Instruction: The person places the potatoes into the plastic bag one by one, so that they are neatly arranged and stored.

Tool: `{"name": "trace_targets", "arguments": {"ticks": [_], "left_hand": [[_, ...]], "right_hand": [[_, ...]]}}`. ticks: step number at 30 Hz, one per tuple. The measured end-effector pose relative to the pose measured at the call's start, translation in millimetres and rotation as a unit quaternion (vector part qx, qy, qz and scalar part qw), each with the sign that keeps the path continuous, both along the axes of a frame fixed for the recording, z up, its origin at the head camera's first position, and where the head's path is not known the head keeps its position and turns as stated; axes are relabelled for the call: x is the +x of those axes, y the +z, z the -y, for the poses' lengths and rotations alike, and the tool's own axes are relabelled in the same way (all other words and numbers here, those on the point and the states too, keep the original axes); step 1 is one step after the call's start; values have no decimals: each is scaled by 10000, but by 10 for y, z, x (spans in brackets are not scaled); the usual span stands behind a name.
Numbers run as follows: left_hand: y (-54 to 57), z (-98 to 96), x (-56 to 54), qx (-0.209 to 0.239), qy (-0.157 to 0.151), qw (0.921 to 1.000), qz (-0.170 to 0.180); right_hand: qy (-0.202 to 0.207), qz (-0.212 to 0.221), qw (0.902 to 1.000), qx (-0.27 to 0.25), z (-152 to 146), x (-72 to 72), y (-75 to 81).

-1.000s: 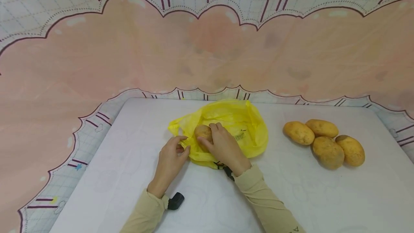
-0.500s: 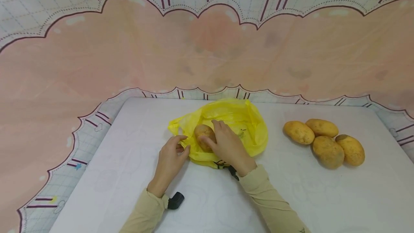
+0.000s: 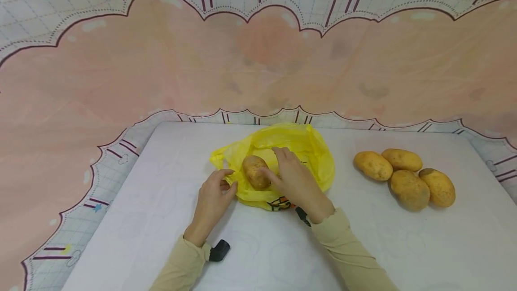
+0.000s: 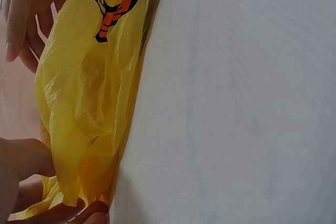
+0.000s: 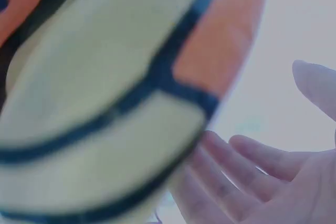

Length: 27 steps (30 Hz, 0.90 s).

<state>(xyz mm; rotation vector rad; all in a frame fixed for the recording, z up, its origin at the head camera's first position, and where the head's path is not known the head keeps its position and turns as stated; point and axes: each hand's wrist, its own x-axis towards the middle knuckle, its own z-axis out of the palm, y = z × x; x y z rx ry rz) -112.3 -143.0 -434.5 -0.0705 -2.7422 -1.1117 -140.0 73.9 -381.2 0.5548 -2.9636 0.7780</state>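
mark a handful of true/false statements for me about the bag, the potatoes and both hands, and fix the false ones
1. One potato shows inside the yellow bag. True.
2. The left hand pinches the edge of the bag. True.
3. The right hand is clenched around the potato. False: its fingers are extended, not curled round it.
4. Only two potatoes lie outside the bag. False: four potatoes do.
5. Both sleeves are beige. True.
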Motion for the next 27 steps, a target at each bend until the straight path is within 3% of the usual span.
{"name": "trace_targets", "arguments": {"ticks": [7, 27], "left_hand": [[-2, 9, -6, -16, -18, 10000, 28], [20, -5, 10, -21, 12, 10000, -2]], "right_hand": [[-64, 80, 9999, 67, -115, -4, -19], [-74, -301, 9994, 157, -451, -12, 21]]}}
